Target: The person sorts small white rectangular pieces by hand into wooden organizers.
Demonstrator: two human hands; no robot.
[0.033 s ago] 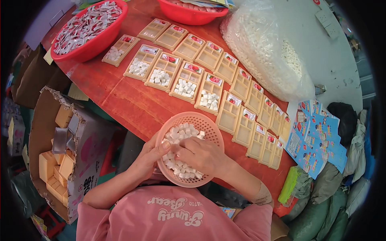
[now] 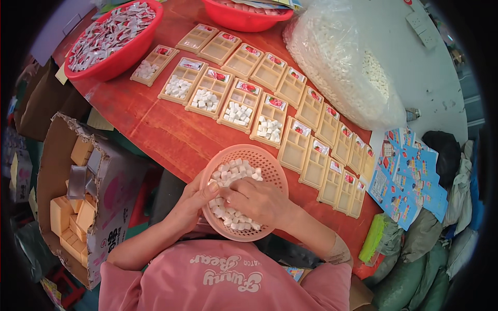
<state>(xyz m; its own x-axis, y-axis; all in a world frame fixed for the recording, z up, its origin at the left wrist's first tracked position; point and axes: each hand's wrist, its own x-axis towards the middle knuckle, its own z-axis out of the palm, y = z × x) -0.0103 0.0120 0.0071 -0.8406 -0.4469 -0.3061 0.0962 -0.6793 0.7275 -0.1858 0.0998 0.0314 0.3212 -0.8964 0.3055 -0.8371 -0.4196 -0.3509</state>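
A pink perforated plastic basket rests low in front of my chest at the table's near edge, partly filled with small white cubes. My left hand grips its left rim, thumb over the edge. Inside the basket, my right hand is curled in among the cubes; its fingertips are hidden, so what they hold does not show. Beyond the basket stand rows of cream compartment trays, most with a small strawberry-printed packet. Several trays in the near row, toward the left, also hold white cubes.
A red basin of small packets stands far left, with another red basin at the back. A large clear bag of white pieces leans by the wall. Blue printed sheets lie right. An open cardboard box holds cream trays at left.
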